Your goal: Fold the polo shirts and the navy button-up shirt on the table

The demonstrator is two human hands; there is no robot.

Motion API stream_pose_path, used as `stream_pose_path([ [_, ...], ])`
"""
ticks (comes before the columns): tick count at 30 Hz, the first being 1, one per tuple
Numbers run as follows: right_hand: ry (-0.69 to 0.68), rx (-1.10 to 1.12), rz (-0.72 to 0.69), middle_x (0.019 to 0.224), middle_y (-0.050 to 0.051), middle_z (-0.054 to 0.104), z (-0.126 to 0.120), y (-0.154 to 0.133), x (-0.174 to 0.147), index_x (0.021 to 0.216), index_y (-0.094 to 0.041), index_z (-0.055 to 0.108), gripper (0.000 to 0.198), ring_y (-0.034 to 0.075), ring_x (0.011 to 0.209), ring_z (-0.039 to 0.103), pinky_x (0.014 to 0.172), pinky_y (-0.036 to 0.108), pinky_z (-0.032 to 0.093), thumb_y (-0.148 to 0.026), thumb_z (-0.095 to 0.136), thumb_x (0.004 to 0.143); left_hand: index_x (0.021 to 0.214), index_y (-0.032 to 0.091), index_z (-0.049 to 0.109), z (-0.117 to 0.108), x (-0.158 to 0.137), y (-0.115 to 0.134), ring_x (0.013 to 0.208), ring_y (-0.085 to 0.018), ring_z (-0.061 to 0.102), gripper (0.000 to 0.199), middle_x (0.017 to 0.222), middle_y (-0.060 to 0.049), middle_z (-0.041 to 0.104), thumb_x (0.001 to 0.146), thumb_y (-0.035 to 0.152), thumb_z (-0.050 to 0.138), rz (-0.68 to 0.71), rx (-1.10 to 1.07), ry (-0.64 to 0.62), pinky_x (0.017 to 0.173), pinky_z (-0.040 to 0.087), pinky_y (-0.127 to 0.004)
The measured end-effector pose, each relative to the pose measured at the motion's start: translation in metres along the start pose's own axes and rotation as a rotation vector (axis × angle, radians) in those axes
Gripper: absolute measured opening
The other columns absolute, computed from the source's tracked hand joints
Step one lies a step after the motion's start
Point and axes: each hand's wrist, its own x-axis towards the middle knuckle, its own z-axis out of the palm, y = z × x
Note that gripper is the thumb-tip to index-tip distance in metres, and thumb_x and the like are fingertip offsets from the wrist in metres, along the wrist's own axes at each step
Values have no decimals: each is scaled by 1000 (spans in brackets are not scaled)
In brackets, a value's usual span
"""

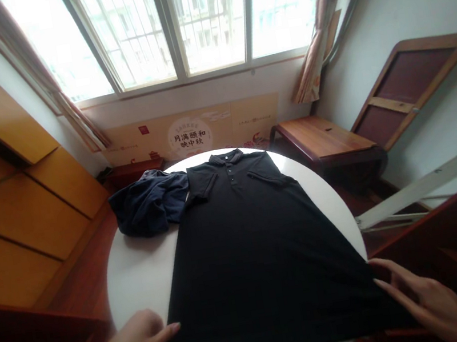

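Observation:
A black polo shirt (249, 248) lies spread front side up, its collar at the far side and its hem towards me. Both short sleeves are folded in over the chest. At the lower left edge of the shirt, my left hand (140, 341) pinches the cloth between thumb and fingers. On the opposite side edge, near the hem, my right hand (421, 291) grips the fabric, and that corner hangs past the table's rim. Beside the left sleeve sits a crumpled dark blue garment (151, 203), apart from both hands.
The round white table (128, 279) bears both garments. A low wooden bench (327, 135) stands beyond it at the right, near a white metal frame (438, 178). Wooden cabinets (22, 215) line the left. A printed banner (188, 134) runs below the window.

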Motion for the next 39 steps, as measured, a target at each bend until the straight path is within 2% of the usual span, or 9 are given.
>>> stream_pose_path([
  [4,-8,-111,-120,87,11,74,-4,-31,45,112,-19,68,53,27,73,72,62,35,57,-62,47,90,67,18,59,-44,18,47,56,-21,63,55,62,-7,66,91,64,38,255,322,276,54,42,-27],
  [8,-58,-136,-404,109,14,71,12,-106,113,119,-16,66,44,28,95,70,87,41,56,-47,44,97,85,18,65,-73,80,121,82,-22,69,40,86,-10,71,101,34,31,535,595,582,76,48,-30],
  [11,-241,-143,-613,128,15,64,47,-158,153,131,-16,61,44,28,117,62,101,41,50,-42,48,97,116,14,63,-79,147,171,115,-21,62,34,123,-14,66,101,23,33,725,692,640,97,45,-29],
  [15,-371,-216,-677,152,13,44,98,-191,181,140,-23,56,49,34,141,39,112,58,34,-48,44,99,129,5,56,-90,226,210,136,-25,46,40,144,-20,51,101,25,36,719,785,615,114,33,-32],
  [19,-392,-255,-695,156,10,39,125,-200,193,143,-28,51,52,37,144,31,112,68,24,-53,39,100,130,1,54,-112,279,227,136,-27,47,43,141,-23,54,101,24,33,636,776,607,114,34,-36],
  [24,-253,-204,-807,141,13,56,142,-214,205,137,-23,58,48,31,133,47,111,53,35,-49,38,102,131,6,55,-142,322,242,136,-22,47,43,143,-18,53,101,23,28,555,759,570,113,33,-30],
  [27,-177,-154,-808,136,13,59,153,-219,205,135,-21,59,49,30,130,48,112,51,35,-49,39,101,133,7,53,-152,341,249,136,-22,47,44,145,-17,51,101,26,29,514,749,552,112,34,-30],
  [34,-197,-155,-757,148,14,48,161,-217,196,143,-18,52,54,32,138,38,116,53,28,-49,39,100,131,11,51,-155,366,257,133,-33,46,48,144,-20,48,102,37,24,394,712,597,107,35,-53],
  [39,-247,-149,-737,154,14,41,159,-216,195,147,-17,47,57,32,144,31,118,53,22,-49,38,100,132,10,49,-152,361,256,135,-33,42,48,147,-22,45,102,36,23,397,695,625,108,32,-56],
])
